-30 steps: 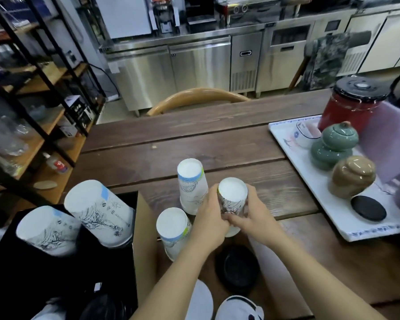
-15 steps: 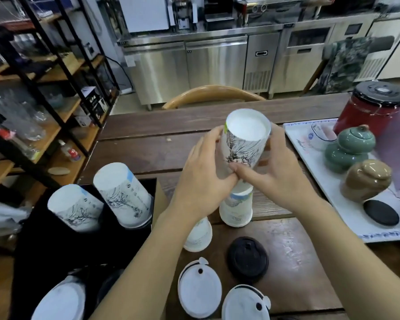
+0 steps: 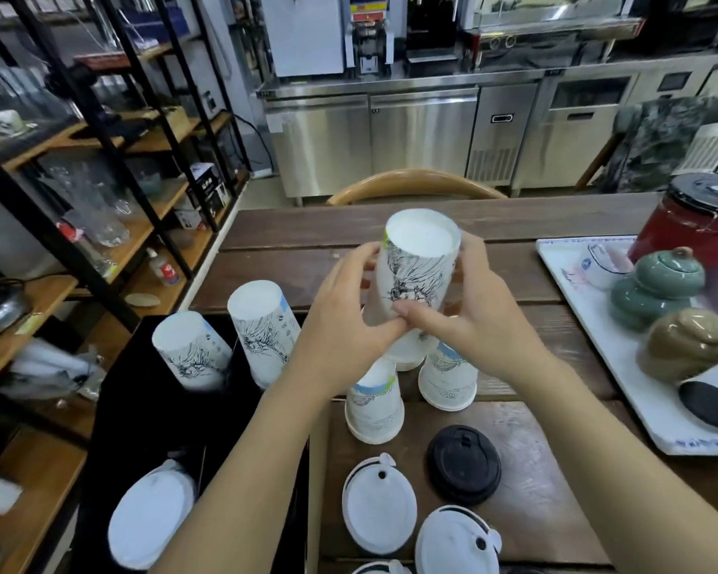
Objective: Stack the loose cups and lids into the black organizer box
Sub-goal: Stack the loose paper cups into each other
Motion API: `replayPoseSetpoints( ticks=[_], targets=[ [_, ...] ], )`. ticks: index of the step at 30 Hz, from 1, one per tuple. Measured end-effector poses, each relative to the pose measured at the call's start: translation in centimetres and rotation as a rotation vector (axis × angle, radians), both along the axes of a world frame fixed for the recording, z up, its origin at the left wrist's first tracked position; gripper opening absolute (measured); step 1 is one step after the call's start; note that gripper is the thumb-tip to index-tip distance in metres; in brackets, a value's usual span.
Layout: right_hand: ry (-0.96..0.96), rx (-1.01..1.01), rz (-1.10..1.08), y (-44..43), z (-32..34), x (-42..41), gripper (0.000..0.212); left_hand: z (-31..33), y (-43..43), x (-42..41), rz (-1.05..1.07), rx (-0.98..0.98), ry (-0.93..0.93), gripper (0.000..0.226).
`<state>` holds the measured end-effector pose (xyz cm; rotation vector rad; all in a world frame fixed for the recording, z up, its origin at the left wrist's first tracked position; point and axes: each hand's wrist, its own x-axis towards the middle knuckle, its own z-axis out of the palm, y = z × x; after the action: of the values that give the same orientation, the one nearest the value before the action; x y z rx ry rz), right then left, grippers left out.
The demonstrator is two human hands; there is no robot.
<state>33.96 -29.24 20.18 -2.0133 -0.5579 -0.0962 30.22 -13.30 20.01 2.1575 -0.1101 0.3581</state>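
Note:
Both hands hold an upside-down white paper cup (image 3: 417, 275) with an ink drawing, raised above the table. My left hand (image 3: 340, 321) wraps its left side, my right hand (image 3: 469, 321) its right side and lower rim. Below them stand two upside-down cups with blue-green bands (image 3: 374, 401) (image 3: 448, 379). On the table near me lie a black lid (image 3: 464, 464) and two white lids (image 3: 379, 505) (image 3: 456, 542). The black organizer box (image 3: 142, 408) at the left holds two upside-down cup stacks (image 3: 189, 350) (image 3: 262, 327) and a white lid (image 3: 152, 519).
A white tray (image 3: 622, 366) on the right carries a red canister (image 3: 692, 225), green and brown lidded jars and a black coaster. A wooden chair back (image 3: 415, 186) stands at the table's far edge. Metal-framed shelves with glassware line the left side.
Both hands lifted the ink-drawing cup off the table and raised it above the other cups. Over the last half second it barely moved.

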Motion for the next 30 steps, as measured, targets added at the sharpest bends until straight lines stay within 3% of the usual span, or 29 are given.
replayPoseSetpoints(
  ticks=[9,15,24,26,30],
  targets=[
    [0.147,-0.168,0.127,2.9,-5.8,-0.1,0.074,-6.1,1.5,-1.9,0.069,-0.149,0.210,0.068],
    [0.303,-0.285,0.189,3.0,-10.7,-0.1,0.073,-11.5,0.5,-2.3,0.086,-0.146,0.317,0.100],
    [0.373,-0.282,0.215,2.4,-11.9,0.1,0.082,-14.2,-0.5,-1.6,0.151,-0.159,0.359,0.085],
    [0.334,-0.304,0.195,1.7,-11.3,0.1,0.075,-14.1,-0.7,-1.3,0.142,-0.154,0.366,0.084],
    [0.168,-0.284,0.055,-0.5,-9.5,-0.1,0.042,-14.7,-1.0,-0.4,0.139,-0.176,0.364,0.085]
  ],
)
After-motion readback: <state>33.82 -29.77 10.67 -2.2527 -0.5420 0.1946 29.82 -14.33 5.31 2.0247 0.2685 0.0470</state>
